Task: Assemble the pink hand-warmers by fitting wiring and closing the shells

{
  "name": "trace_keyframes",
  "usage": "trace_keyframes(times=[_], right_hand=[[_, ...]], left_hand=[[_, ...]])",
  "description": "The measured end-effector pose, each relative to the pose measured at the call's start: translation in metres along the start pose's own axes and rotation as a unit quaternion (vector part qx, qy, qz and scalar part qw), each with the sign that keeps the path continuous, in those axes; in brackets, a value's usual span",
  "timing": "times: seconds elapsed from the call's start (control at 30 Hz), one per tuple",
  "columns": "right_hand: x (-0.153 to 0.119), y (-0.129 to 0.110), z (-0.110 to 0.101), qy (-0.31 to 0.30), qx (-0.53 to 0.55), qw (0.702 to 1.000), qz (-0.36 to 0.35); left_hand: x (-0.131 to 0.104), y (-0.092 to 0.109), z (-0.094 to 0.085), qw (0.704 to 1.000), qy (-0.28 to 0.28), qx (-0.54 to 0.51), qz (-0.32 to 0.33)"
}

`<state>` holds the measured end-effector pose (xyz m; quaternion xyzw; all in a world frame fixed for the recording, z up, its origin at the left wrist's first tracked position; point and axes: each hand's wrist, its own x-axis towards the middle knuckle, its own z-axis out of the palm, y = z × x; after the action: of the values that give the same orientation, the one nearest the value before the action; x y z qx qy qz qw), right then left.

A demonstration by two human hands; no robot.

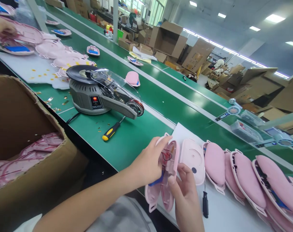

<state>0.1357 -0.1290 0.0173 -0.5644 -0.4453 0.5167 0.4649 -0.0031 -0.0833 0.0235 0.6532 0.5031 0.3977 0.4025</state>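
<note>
My left hand (pixel 147 164) and my right hand (pixel 185 190) together hold an open pink plastic casing (pixel 169 167) upright at the table's near edge. Red wires and a blue part show inside the casing. My left fingers wrap its top and left side; my right thumb and fingers press its lower right. Just to the right a row of several pink shells (pixel 235 174) leans on a white sheet (pixel 223 212).
A grey tape dispenser (pixel 100 93) and a yellow-handled screwdriver (pixel 112 131) lie on the green belt (pixel 161 96). A cardboard box (pixel 20 129) with pink bagged parts stands at left. Another person's hand (pixel 1 27) works with pink shells far left. A black tool (pixel 205 203) lies near my right hand.
</note>
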Motion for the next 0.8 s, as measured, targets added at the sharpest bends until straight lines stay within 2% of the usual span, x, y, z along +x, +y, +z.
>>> trace_keyframes(times=[0.13, 0.33, 0.5, 0.6, 0.67, 0.73, 0.77, 0.8], right_hand=[[0.003, 0.0, -0.002, -0.004, -0.01, 1.0, 0.001], [0.002, 0.003, -0.004, -0.012, -0.035, 0.999, 0.006], [0.0, 0.007, -0.003, 0.018, -0.059, 0.998, 0.007], [0.002, 0.012, -0.003, 0.021, -0.033, 0.999, -0.011], [0.006, 0.017, -0.004, 0.009, -0.013, 0.999, -0.027], [0.011, 0.022, -0.005, -0.006, 0.004, 0.999, -0.042], [0.013, 0.024, -0.005, -0.012, 0.011, 0.999, -0.049], [0.016, 0.027, -0.006, -0.015, 0.016, 0.998, -0.054]], left_hand=[[0.0, -0.005, -0.005, 0.998, 0.009, 0.034, -0.043], [-0.008, 0.003, 0.0, 0.996, 0.024, 0.048, -0.065], [-0.01, -0.002, 0.005, 0.998, 0.053, -0.024, -0.018], [-0.007, -0.012, 0.008, 0.988, 0.092, -0.121, 0.008], [-0.005, -0.018, 0.012, 0.959, 0.072, -0.272, -0.022], [-0.003, -0.022, 0.019, 0.891, 0.011, -0.448, -0.067], [-0.003, -0.023, 0.022, 0.857, -0.017, -0.508, -0.082], [-0.003, -0.024, 0.026, 0.835, -0.04, -0.541, -0.089]])
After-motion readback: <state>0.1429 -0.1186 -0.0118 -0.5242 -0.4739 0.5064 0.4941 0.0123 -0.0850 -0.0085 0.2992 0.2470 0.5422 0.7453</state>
